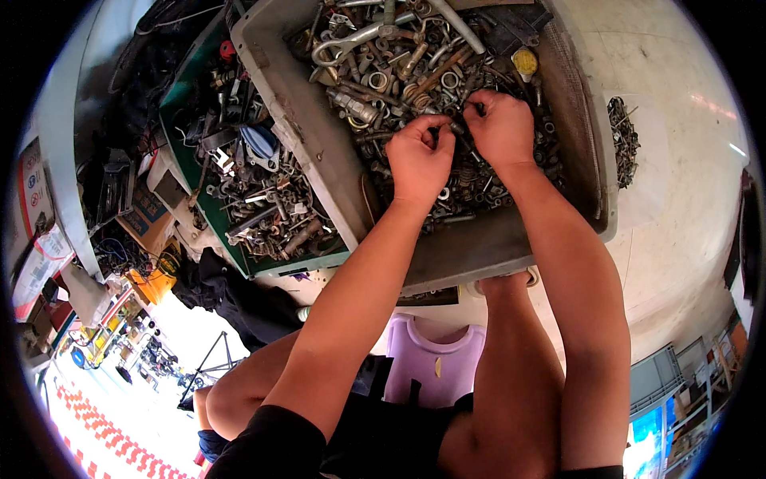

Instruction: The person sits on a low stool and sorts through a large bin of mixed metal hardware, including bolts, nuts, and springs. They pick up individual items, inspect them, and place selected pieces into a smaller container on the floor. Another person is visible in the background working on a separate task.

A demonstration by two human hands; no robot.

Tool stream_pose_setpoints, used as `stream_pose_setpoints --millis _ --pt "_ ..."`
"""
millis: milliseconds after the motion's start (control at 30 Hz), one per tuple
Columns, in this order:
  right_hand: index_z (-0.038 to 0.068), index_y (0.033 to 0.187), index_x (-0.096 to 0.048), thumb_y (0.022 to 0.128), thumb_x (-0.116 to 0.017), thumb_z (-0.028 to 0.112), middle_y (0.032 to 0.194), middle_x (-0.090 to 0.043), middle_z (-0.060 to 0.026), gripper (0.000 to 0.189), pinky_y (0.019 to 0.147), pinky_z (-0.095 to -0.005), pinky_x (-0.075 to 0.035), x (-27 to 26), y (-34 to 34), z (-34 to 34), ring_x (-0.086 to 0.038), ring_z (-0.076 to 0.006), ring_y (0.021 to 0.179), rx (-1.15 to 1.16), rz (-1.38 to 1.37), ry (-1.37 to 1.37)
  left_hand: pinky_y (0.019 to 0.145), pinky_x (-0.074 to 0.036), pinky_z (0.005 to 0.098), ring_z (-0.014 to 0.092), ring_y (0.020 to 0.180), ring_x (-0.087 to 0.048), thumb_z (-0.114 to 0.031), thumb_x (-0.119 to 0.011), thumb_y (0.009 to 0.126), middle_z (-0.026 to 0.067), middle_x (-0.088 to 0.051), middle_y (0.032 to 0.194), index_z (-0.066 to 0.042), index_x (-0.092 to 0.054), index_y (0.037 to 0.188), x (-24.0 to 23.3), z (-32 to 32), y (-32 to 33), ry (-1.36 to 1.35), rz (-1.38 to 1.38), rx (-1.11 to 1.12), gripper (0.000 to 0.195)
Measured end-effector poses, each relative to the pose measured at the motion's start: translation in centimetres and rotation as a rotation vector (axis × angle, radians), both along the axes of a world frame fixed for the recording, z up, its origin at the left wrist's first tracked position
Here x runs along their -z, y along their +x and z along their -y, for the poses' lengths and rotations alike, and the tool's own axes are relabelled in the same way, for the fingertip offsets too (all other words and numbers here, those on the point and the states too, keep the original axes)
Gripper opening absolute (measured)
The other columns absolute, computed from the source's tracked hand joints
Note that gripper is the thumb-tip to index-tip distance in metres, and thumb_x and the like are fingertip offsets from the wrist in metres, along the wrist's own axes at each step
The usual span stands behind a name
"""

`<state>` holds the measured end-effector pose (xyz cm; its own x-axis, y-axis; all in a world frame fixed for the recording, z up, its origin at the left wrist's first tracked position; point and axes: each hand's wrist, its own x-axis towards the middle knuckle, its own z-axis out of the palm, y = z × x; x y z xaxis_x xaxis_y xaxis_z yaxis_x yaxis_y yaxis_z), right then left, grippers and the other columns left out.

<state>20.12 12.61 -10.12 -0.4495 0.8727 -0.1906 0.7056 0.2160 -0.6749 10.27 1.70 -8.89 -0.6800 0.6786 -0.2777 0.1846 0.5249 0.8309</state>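
A large grey-brown plastic bin (pixel 473 251) holds a deep heap of loose metal hardware (pixel 395 78): bolts, nuts, washers, rings and fittings. Both of my hands are inside it, over the middle of the heap. My left hand (pixel 421 155) has thumb and forefinger pinched on a small metal fastener (pixel 457 128), whose end shows past the fingertips. Close by on the right, my right hand (pixel 502 129) is curled with its fingertips down at the hardware; whether it grips a piece is hidden. A large eye-ended metal rod (pixel 359 39) lies across the heap's far side.
A green crate (pixel 239 254) of mixed metal parts stands against the bin's left side. On the pale floor to the right lies a small pile of metal pieces (pixel 623 142). A yellow-faced round part (pixel 525 62) sits inside the bin. A lilac plastic stool (pixel 434 359) is between my legs.
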Motion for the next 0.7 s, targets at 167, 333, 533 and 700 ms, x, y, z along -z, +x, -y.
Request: stream_pose_setpoints --millis 167,333,533,700 --pt "0.007 0.09 -0.076 0.08 -0.073 0.016 0.083 -0.071 -0.0194 0.014 0.074 -0.0458 -0.057 -0.7 0.2 -0.3 -0.07 -0.0388 0.08 -0.005 0.023 -0.024 0.051 -0.034 0.0255 0.004 0.053 -0.037 -0.009 -0.073 0.087 -0.0061 -0.042 0.055 -0.004 -0.077 0.098 0.0 -0.1 0.2 0.014 0.018 0.02 0.013" --pt "0.007 0.095 -0.077 0.08 -0.073 0.016 0.084 -0.073 -0.0178 0.018 0.075 -0.0435 -0.057 -0.7 1.3 -0.9 -0.071 -0.0378 0.08 -0.015 -0.001 -0.019 0.051 -0.037 0.0267 0.008 0.052 -0.04 -0.012 -0.073 0.086 -0.0015 -0.042 0.055 -0.006 -0.076 0.107 -0.6 -0.3 0.3 0.02 -0.006 0.123 0.022" --pt "0.005 0.095 -0.077 0.081 -0.072 0.016 0.085 -0.073 -0.0168 0.018 0.075 -0.04 -0.057 -1.7 2.5 -1.4 -0.072 -0.0351 0.08 -0.021 -0.036 -0.128 0.052 -0.041 0.0298 0.011 0.05 -0.043 -0.014 -0.073 0.084 0.0036 -0.046 0.054 -0.008 -0.073 0.118 -0.9 -0.7 0.2 -0.047 -0.004 0.235 0.034" --pt "0.005 0.094 -0.077 0.081 -0.073 0.016 0.085 -0.073 -0.0174 0.018 0.074 -0.039 -0.057 -2.5 3.4 -1.6 -0.072 -0.0334 0.079 0.012 -0.051 -0.175 0.052 -0.045 0.0341 0.019 0.048 -0.052 -0.015 -0.074 0.084 0.0085 -0.052 0.055 -0.008 -0.073 0.114 -1.2 -1.5 0.6 -0.061 -0.129 0.287 0.031"
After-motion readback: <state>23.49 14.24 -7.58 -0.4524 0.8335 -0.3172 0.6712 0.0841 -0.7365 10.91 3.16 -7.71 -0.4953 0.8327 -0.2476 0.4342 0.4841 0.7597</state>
